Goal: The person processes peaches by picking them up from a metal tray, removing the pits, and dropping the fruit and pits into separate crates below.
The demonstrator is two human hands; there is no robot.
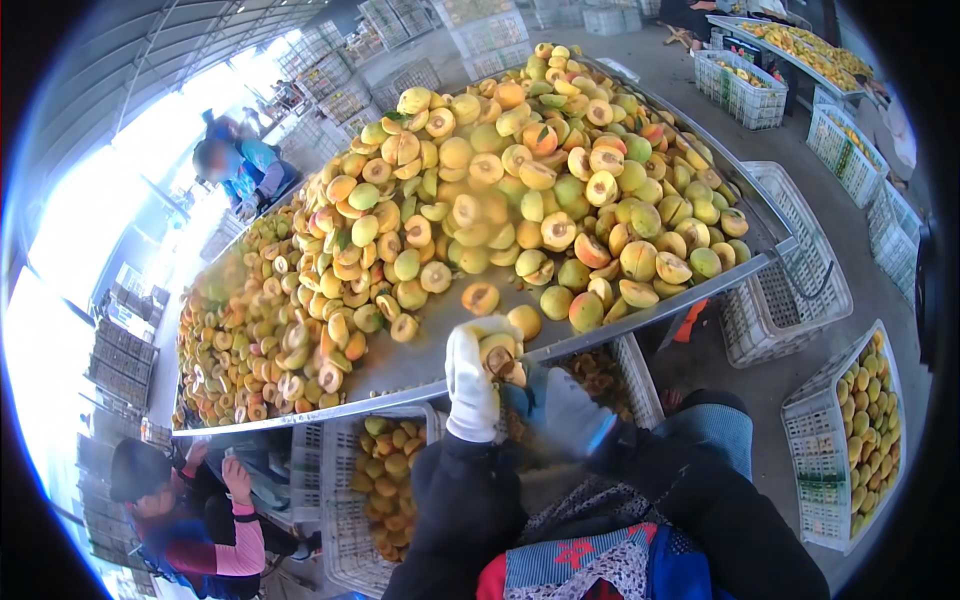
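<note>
My left hand (474, 378), in a white glove, is closed around a cut yellow peach (502, 358) at the table's near edge. The brown pit shows in its cut face. Close beside it on the right is my right hand (572, 408), in a grey-blue glove, curled and blurred; what its fingers hold, if anything, I cannot make out. A large heap of peaches (470, 190), many of them split in halves with pits showing, lies on the metal table (420, 362) beyond my hands. One halved peach (480, 298) lies just past my left fingertips.
Below the table edge stand a crate of peaches (335, 500) and another crate (638, 380) with brownish contents. At right are a white crate (745, 325) and a crate of small fruit (815, 420). One person (200, 530) sits at lower left; another person (250, 170) works across the table.
</note>
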